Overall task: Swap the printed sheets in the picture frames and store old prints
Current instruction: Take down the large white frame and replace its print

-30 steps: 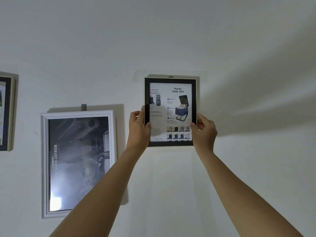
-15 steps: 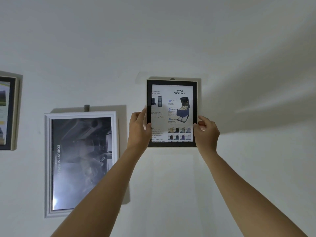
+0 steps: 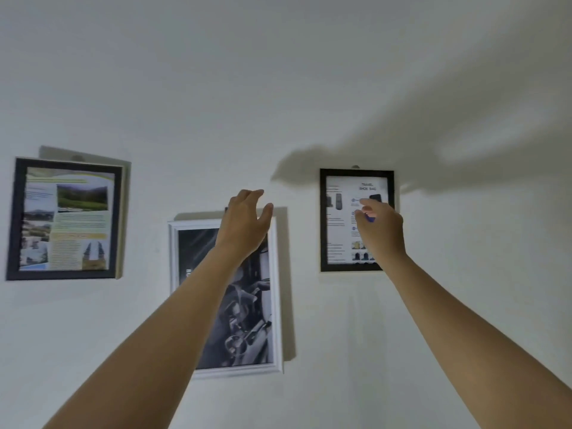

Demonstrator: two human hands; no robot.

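White frame (image 3: 241, 370), centre: likely light, stiff, breakable glass front — hold both side rails; left hand (image 3: 244, 221) and right hand (image 3: 379, 230) are empty, fingers slack

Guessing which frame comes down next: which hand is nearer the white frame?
Left. The left hand is in front of the top of the white frame; the right hand is off to its right, in front of the black frame.
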